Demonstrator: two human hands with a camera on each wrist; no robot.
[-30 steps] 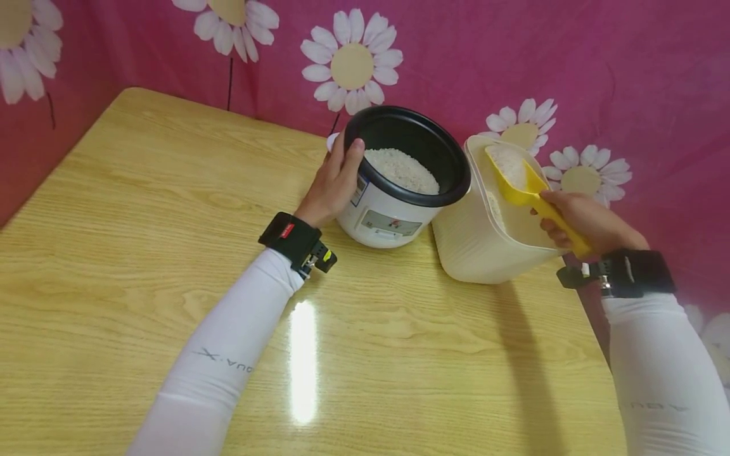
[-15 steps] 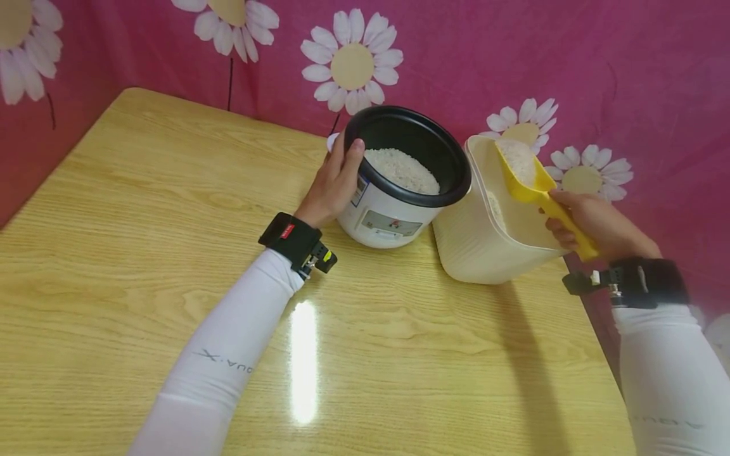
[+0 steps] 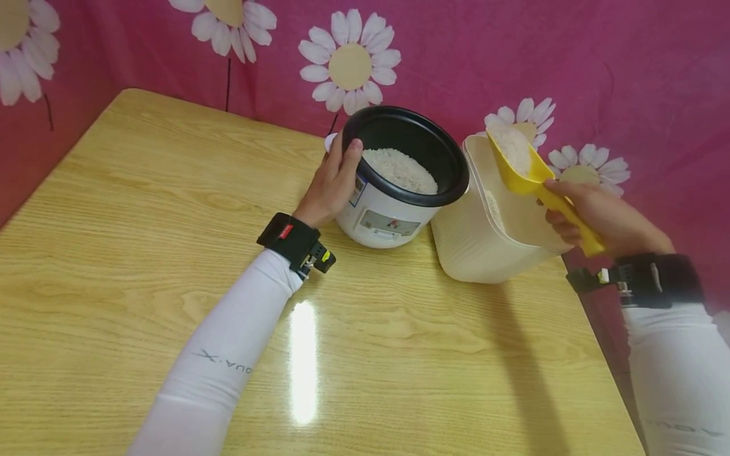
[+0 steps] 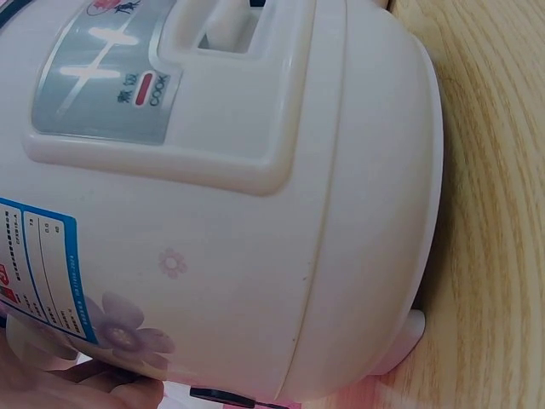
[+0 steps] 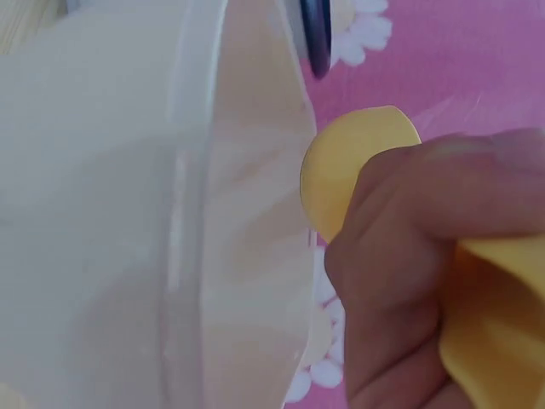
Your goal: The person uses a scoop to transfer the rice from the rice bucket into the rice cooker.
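Observation:
My left hand (image 3: 329, 187) grips the left side of a white rice cooker (image 3: 390, 223), its thumb on the black rim. White rice (image 3: 402, 170) lies in the cooker's dark pot. In the left wrist view, fingertips (image 4: 128, 392) show beside the cooker's flowered wall (image 4: 230, 247). My right hand (image 3: 607, 218) holds a yellow scoop (image 3: 527, 185) by its handle, above the open mouth of a cream bin (image 3: 470, 244). Rice (image 3: 511, 147) is heaped in the scoop. The right wrist view shows curled fingers (image 5: 392, 273) round the scoop, beside the bin's wall (image 5: 102, 213).
Both containers stand near the back edge of a wood-grain table (image 3: 399, 354), the bin right of the cooker and close to it. Some rice (image 3: 495, 212) shows inside the bin. Behind hangs a pink cloth (image 3: 445, 57) with daisies.
The loaded scoop shifts right and slightly up, then a little back left, staying over the bin. My right forearm drifts right. The left hand and cooker hold their place.

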